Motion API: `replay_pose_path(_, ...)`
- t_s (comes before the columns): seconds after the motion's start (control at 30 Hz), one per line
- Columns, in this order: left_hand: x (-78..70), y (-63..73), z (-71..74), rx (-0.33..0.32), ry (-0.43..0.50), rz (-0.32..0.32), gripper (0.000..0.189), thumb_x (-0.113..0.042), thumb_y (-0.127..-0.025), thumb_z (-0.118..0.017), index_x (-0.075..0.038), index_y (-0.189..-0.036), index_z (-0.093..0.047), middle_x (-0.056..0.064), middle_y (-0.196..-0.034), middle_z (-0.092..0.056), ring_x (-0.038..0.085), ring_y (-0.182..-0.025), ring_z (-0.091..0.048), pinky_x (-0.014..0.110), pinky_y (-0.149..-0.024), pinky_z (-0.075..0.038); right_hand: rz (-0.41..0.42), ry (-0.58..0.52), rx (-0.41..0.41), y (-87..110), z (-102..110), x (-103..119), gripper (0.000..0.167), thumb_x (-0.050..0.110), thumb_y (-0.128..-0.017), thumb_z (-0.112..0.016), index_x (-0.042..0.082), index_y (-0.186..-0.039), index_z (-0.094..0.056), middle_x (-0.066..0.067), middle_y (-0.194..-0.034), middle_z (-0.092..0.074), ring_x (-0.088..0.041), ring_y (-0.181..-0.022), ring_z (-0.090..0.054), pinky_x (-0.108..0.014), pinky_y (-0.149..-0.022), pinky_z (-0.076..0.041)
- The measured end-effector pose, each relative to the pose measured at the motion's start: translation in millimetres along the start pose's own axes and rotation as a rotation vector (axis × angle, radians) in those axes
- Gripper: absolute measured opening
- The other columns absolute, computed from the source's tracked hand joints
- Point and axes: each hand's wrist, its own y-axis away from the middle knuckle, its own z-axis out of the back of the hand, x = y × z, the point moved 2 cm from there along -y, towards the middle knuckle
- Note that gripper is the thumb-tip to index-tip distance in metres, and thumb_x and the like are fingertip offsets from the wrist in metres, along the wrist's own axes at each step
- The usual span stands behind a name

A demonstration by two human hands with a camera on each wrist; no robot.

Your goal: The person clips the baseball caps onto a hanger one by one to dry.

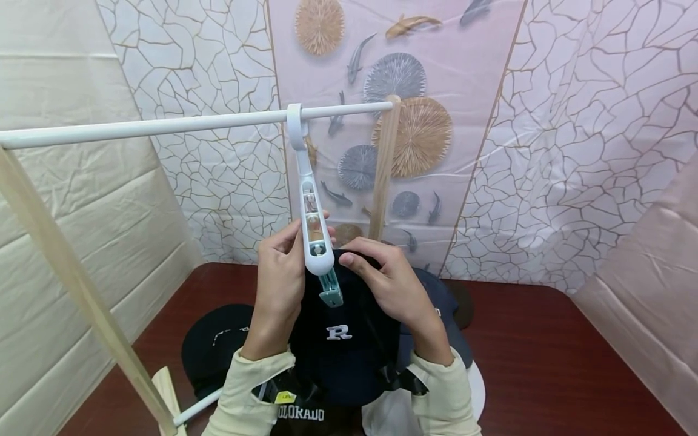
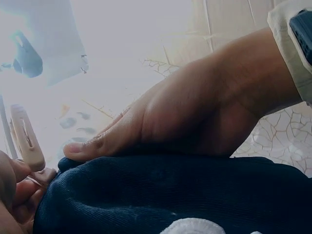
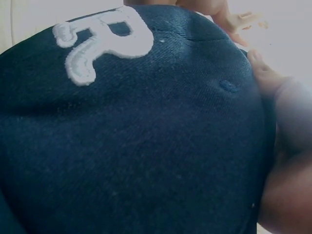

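A white clip hanger [image 1: 313,224] hangs by its hook from a white rail, tilted towards me. Its teal clip [image 1: 330,292] overlaps the front of a dark navy baseball cap [image 1: 349,363] with a white letter R. My left hand [image 1: 278,278] holds the hanger's lower part, thumb and fingers on either side; in the left wrist view its fingertips pinch a pale piece of it [image 2: 29,141]. My right hand [image 1: 389,278] grips the cap near its top, the thumb [image 2: 80,148] on the cloth. Both hands meet close together at the crown; the cap's far side is hidden.
The white rail [image 1: 163,124] runs across on wooden posts [image 1: 385,175]. Around the held cap on the dark red table [image 1: 545,351] lie a black cap [image 1: 209,345], a grey-blue cap [image 1: 438,303] and a cap lettered COLORADO [image 1: 301,414]. Patterned cloth hangs behind.
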Motion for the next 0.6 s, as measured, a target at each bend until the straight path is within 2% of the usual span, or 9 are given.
replay_pose_path(0.2, -0.5, -1.4, 0.0, 0.008, -0.015, -0.023, 0.030, -0.009, -0.110, -0.056, 0.013, -0.125, -0.070, 0.007, -0.093, -0.078, 0.016, -0.089, -0.073, 0.028, -0.082, -0.058, -0.011, 0.001, -0.026, 0.1, -3.4, 0.4, 0.021, 0.021, -0.106, -0.062, 0.009, -0.113, -0.077, 0.000, -0.106, -0.073, -0.016, -0.094, -0.065, -0.031, -0.090, -0.051)
replay_pose_path(0.3, -1.9, -1.6, 1.8, -0.006, -0.043, -0.037, 0.028, -0.007, -0.109, -0.057, 0.013, -0.124, -0.071, 0.011, -0.094, -0.078, 0.015, -0.091, -0.072, 0.027, -0.084, -0.057, -0.010, -0.002, -0.040, -1.8, -5.6, 0.9, 0.020, 0.020, -0.106, -0.062, 0.009, -0.112, -0.078, 0.000, -0.106, -0.073, -0.015, -0.096, -0.065, -0.031, -0.091, -0.051)
replay_pose_path(0.5, -3.9, -0.4, 3.5, -0.021, -0.101, -0.082, 0.027, -0.001, -0.107, -0.059, 0.011, -0.128, -0.069, 0.022, -0.124, -0.073, 0.015, -0.109, -0.066, 0.028, -0.099, -0.053, 0.001, 0.001, -0.073, -4.9, -6.9, 2.2, 0.020, 0.020, -0.106, -0.061, 0.008, -0.108, -0.078, -0.002, -0.099, -0.071, -0.016, -0.089, -0.062, -0.032, -0.087, -0.050)
replay_pose_path(0.6, -3.0, 0.1, 1.7, -0.014, -0.101, -0.083, 0.027, -0.001, -0.107, -0.059, 0.010, -0.129, -0.070, 0.022, -0.128, -0.071, 0.015, -0.111, -0.065, 0.029, -0.101, -0.052, -0.004, 0.006, -0.086, -3.4, -5.7, 3.0, 0.020, 0.019, -0.106, -0.061, 0.007, -0.107, -0.078, -0.002, -0.099, -0.071, -0.017, -0.088, -0.061, -0.031, -0.085, -0.050)
